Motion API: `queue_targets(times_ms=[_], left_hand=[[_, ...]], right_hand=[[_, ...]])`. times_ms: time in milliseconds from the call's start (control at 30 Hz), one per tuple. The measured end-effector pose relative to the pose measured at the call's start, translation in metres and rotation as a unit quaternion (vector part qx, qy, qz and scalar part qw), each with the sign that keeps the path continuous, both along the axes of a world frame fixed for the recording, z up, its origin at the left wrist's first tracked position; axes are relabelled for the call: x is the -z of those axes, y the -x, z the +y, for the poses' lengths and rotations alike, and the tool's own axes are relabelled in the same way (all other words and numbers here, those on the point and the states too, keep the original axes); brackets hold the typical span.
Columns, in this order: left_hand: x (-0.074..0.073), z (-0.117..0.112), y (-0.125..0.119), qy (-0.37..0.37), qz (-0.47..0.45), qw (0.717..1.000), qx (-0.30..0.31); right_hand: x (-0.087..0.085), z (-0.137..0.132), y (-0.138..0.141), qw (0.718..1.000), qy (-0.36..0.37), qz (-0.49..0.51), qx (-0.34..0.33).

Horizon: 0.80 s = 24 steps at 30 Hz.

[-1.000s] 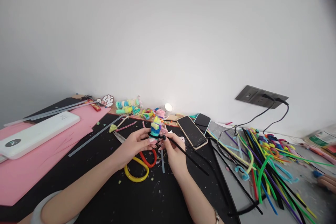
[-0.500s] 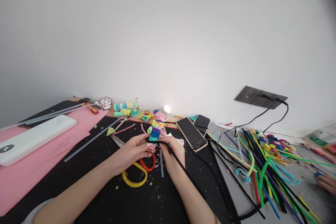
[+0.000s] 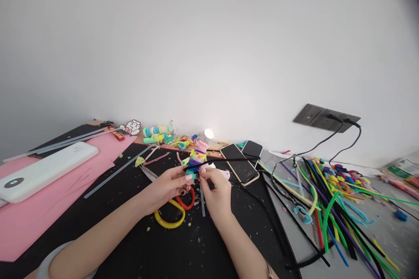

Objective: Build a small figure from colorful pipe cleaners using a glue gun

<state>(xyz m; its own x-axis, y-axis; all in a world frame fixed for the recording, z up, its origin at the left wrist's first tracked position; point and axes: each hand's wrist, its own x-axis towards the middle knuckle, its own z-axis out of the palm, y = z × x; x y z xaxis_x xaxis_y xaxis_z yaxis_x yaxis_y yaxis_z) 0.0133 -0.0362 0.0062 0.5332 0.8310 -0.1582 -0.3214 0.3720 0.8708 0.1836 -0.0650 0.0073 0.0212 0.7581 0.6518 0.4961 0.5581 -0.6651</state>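
Between my hands stands a small striped pipe-cleaner figure (image 3: 195, 162), wrapped in pink, yellow, purple, blue and teal. My left hand (image 3: 172, 186) is closed around its lower end from the left. My right hand (image 3: 214, 185) pinches at its lower right side, the fingertips partly hidden. A black pipe cleaner (image 3: 225, 160) crosses the figure's front and sticks out to the right, above my right hand. Below the hands lie scissors (image 3: 168, 225) with yellow and red handles, their blades partly behind my left hand.
Two phones (image 3: 240, 165) lie to the right, with loose pipe cleaners (image 3: 327, 209) beyond. At left, a white glue-gun-like device (image 3: 49, 172) rests on pink sheets (image 3: 94, 174). Finished-looking fuzzy pieces (image 3: 159, 133) and a lit lamp (image 3: 209, 134) line the wall. Cables hang from a socket (image 3: 327, 117).
The black pipe cleaner's free end has swung from running down over my right forearm to pointing right. Another person's hand at the right edge has gone, leaving a blue piece visible.
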Motion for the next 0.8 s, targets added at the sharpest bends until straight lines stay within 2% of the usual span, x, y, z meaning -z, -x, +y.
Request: queue_targets(times_ms=[400, 600, 800], left_hand=[[-0.0020, 0.0007, -0.0016, -0.040, 0.019, 0.996, -0.081], [-0.0027, 0.0002, -0.0003, -0.032, 0.001, 0.998, -0.055], [-0.0060, -0.0015, -0.0012, -0.025, -0.005, 1.000, -0.017]], right_hand=[[-0.0003, -0.0025, 0.0092, 0.998, -0.013, -0.031, -0.049], [-0.0023, -0.0019, 0.0039, 0.999, 0.038, 0.016, -0.022], [0.0017, 0.0009, 0.0014, 0.999, 0.043, 0.013, -0.008]])
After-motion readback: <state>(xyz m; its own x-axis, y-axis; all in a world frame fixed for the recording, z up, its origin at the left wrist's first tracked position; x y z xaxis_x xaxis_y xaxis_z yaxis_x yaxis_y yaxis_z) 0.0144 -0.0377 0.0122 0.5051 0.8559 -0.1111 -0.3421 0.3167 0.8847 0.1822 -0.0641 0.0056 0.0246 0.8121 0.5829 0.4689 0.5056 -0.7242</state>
